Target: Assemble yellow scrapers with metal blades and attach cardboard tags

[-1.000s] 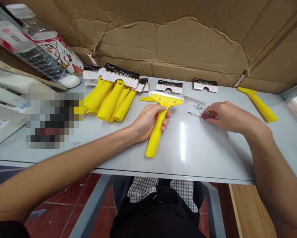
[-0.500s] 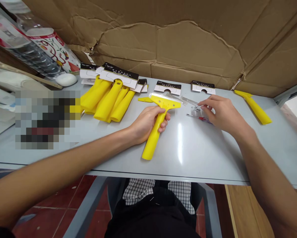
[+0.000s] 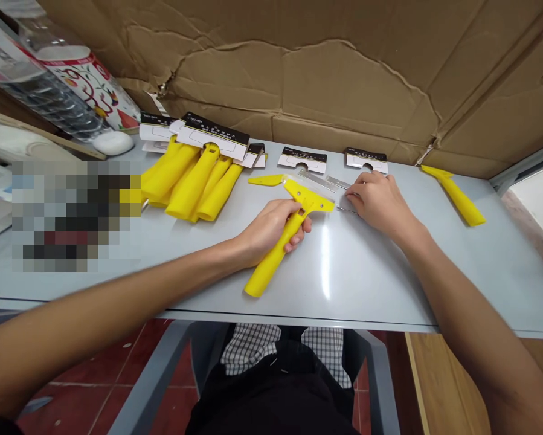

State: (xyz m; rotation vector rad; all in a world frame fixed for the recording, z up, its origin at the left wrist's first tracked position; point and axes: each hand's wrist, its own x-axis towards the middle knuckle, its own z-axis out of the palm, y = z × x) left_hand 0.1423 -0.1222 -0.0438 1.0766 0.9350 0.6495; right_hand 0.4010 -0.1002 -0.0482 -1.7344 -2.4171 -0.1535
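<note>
Head view, the only one I have. Since the frame a second ago, the right hand (image 3: 380, 196) has left the screwdriver handle and shifted forward toward the loose metal strip (image 3: 339, 181). The yellow scraper (image 3: 269, 260) has also turned: its head now slants down to the right, and the base of its handle has swung left.

I find the left hand (image 3: 273, 223) closed around the scraper's handle, just below the head, over the near middle of the desk (image 3: 375, 278). Two screw heads (image 3: 299, 193) show on the scraper's face, with a clear strip along its far edge. On the right hand, thumb and fingertips are drawn together at the end of the metal strip; I cannot tell whether they grip it. Beneath that hand, the shaft of the screwdriver (image 3: 346, 210) pokes out; the rest is hidden.

I note a flat yellow piece (image 3: 264, 180) beside the left end of the scraper's head. Farther back lie two loose header cards, one at the left (image 3: 302, 162) and one at the right (image 3: 366, 161). Carded yellow scrapers (image 3: 192, 184) are heaped to the left; one more yellow scraper (image 3: 461, 199) lies far right.
</note>
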